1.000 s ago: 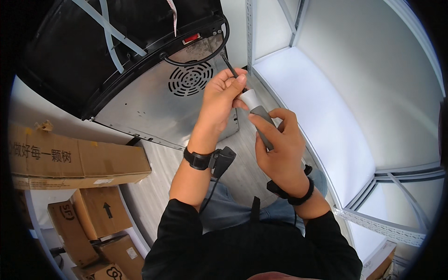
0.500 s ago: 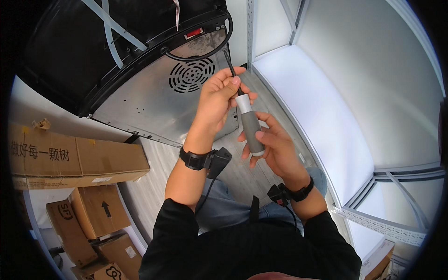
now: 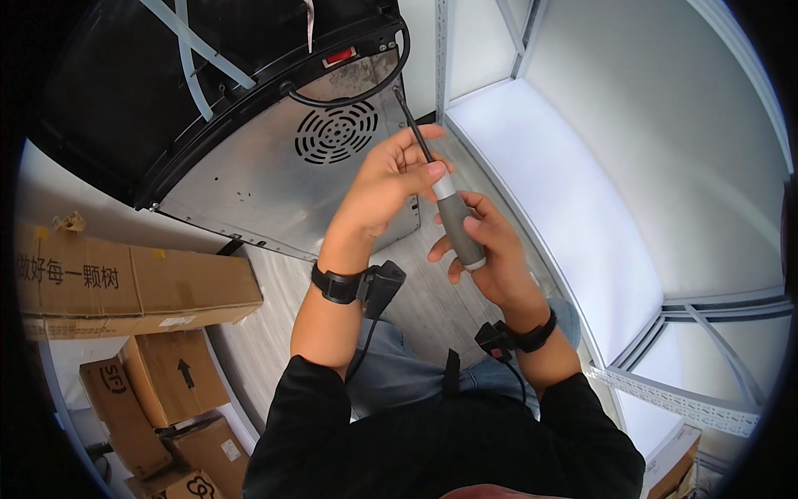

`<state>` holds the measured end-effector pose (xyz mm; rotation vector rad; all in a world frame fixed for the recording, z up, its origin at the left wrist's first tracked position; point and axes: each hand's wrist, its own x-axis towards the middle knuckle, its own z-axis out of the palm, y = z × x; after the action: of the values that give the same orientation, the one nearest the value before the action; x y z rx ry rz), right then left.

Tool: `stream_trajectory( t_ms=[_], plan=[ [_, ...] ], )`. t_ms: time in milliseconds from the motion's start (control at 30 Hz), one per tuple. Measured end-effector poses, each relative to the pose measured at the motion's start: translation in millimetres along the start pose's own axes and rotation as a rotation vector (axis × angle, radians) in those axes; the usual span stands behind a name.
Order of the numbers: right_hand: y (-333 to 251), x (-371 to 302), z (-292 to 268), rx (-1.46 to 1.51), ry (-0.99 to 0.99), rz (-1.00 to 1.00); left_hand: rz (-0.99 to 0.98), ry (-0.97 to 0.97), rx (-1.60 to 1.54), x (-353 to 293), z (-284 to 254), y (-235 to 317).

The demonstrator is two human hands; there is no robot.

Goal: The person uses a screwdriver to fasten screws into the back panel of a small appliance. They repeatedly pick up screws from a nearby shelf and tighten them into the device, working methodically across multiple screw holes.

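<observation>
A screwdriver (image 3: pixel 460 226) with a grey handle, silver collar and thin dark shaft slants up and left. Its tip meets the upper right edge of a bare metal panel (image 3: pixel 266 179); any screw there is too small to make out. My left hand (image 3: pixel 378 187) is closed loosely about the upper screwdriver, thumb against the collar and fingers near the shaft. Around the grey handle curls my right hand (image 3: pixel 500 256), its thumb pressing one side and some fingertips standing off it. The panel belongs to a black-bodied appliance (image 3: pixel 108 100) and has round vent slots.
A black cable (image 3: pixel 403 71) loops beside the tip, near a red switch (image 3: pixel 339 56). Pale tubes (image 3: pixel 195 41) cross the black body. Cardboard boxes (image 3: pixel 179 374) stack at the left. White shelving (image 3: pixel 565 175) with metal uprights stands close on the right.
My left thumb has shifted down from the shaft onto the silver collar. The handle end has swung slightly right and up with my right hand, while the tip stays at the panel's edge.
</observation>
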<state>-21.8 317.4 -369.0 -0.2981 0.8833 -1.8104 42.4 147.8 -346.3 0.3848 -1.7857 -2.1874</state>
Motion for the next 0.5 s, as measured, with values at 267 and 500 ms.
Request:
stream_trajectory(
  t_ms=[267, 500],
  plan=[
    [17, 5, -8, -0.289, 0.008, -0.175, -0.007, 0.032, 0.061, -1, 0, -1],
    [23, 11, -6, -0.427, 0.029, -0.248, -0.008, 0.056, 0.111, 0, 0, -5]
  ],
)
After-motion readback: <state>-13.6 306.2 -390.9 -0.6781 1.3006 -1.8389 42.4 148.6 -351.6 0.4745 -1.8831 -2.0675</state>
